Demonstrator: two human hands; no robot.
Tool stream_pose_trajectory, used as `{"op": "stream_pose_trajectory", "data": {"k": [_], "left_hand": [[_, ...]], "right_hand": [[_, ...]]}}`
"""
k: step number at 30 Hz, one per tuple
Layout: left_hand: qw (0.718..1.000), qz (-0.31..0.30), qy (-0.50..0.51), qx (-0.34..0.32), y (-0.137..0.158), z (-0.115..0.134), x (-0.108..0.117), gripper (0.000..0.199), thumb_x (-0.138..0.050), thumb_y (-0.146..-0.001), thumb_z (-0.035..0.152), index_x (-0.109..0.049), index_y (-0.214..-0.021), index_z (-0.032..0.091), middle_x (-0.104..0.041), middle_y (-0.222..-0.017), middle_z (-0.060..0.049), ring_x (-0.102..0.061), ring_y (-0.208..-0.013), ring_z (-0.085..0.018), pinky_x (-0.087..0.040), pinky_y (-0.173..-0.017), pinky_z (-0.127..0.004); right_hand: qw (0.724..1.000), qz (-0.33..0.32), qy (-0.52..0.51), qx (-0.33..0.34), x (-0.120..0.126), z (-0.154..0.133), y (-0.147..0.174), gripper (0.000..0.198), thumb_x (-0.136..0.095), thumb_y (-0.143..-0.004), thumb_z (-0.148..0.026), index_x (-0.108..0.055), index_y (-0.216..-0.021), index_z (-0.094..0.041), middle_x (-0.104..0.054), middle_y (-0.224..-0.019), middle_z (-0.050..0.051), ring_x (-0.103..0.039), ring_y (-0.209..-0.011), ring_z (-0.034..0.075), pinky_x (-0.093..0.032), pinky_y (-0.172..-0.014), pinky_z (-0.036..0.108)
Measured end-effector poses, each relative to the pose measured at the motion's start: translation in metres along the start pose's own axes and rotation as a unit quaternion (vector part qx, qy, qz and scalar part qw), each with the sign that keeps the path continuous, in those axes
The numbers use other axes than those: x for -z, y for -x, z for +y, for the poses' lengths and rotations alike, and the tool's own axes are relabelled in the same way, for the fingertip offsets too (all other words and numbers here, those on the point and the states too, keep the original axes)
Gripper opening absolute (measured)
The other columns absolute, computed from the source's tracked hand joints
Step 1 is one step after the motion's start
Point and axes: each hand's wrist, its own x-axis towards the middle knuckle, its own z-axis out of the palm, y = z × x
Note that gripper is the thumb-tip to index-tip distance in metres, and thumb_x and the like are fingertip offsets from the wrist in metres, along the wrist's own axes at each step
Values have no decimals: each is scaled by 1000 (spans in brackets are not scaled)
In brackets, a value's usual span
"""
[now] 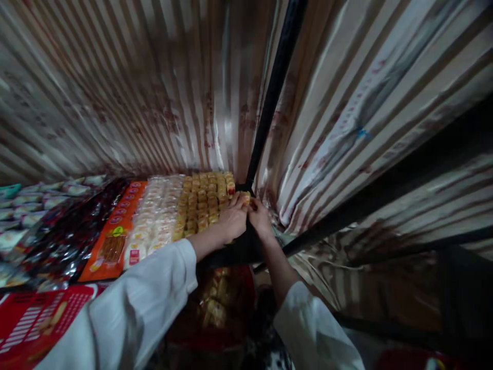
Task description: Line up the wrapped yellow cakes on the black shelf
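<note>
At the right end of a display of snacks, both of my hands meet over its back corner. Between the fingertips of my left hand (233, 220) is a small yellow-wrapped snack (247, 197). My right hand (260, 219) has its fingers curled in a pinch against the right side of that snack. Rows of similar yellow-wrapped snacks (202, 198) lie to the left of my hands, partly covered by the left one. Beside those are rows of white clear-wrapped snacks (156, 205).
An orange snack packet (115, 226) and dark shiny packets (73, 236) lie farther left. A red basket (79, 293) stands in front. Below my forearms is a red container (246, 293) with more yellow packets. A black pole (271, 87) rises behind my hands against striped sheeting (185, 92).
</note>
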Motion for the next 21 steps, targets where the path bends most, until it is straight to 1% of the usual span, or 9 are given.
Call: {"op": "stream_pose_trajectory", "data": {"k": [2, 7, 11, 16, 19, 21], "left_hand": [[1000, -10, -13, 1, -11, -4, -2, 55, -41, -78, 6, -46, -132, 2, -30, -152, -17, -13, -144, -28, -15, -117, -45], [998, -15, -59, -5, -30, -17, -9, 47, -43, -81, 11, -53, -125, -1, -38, -146, -22, -20, -142, -31, -11, -117, -47], [995, -20, -93, -2, -39, -24, -11, 46, -43, -82, 12, -53, -124, -4, -42, -142, -25, -25, -140, -32, -12, -117, -46], [988, -30, -154, -5, -47, -30, -16, 44, -40, -84, 16, -56, -122, 2, -48, -140, -19, -31, -138, -29, -16, -116, -47], [987, -25, -156, -6, -51, -37, -21, 43, -40, -83, 15, -57, -120, 0, -48, -138, -22, -33, -136, -32, -18, -115, -48], [990, -10, -138, -8, -52, -43, -25, 42, -42, -82, 13, -58, -119, 1, -51, -135, -22, -35, -134, -32, -19, -114, -49]], "right_hand": [[1000, -3, 12, -6, -8, 5, -10, 32, -52, -77, -22, -63, -107, -19, -71, -97, 6, -64, -93, 20, -49, -90, 38], [999, -25, 21, -37, -27, 17, -26, 35, -50, -79, -23, -62, -111, -17, -70, -103, 7, -64, -95, 20, -49, -91, 37], [999, -32, 4, -7, -38, 23, -33, 34, -48, -80, -23, -63, -109, -19, -70, -104, 6, -64, -96, 19, -47, -93, 34], [999, -31, 16, 28, -47, 25, -40, 37, -49, -77, -20, -64, -110, -17, -70, -107, 8, -63, -97, 21, -47, -92, 35], [998, -30, 34, 44, -49, 28, -41, 39, -49, -78, -20, -64, -114, -16, -68, -111, 10, -62, -101, 23, -46, -95, 37], [997, -34, 38, 56, -51, 31, -42, 42, -47, -79, -19, -63, -117, -15, -67, -114, 11, -60, -106, 23, -44, -98, 38]]}}
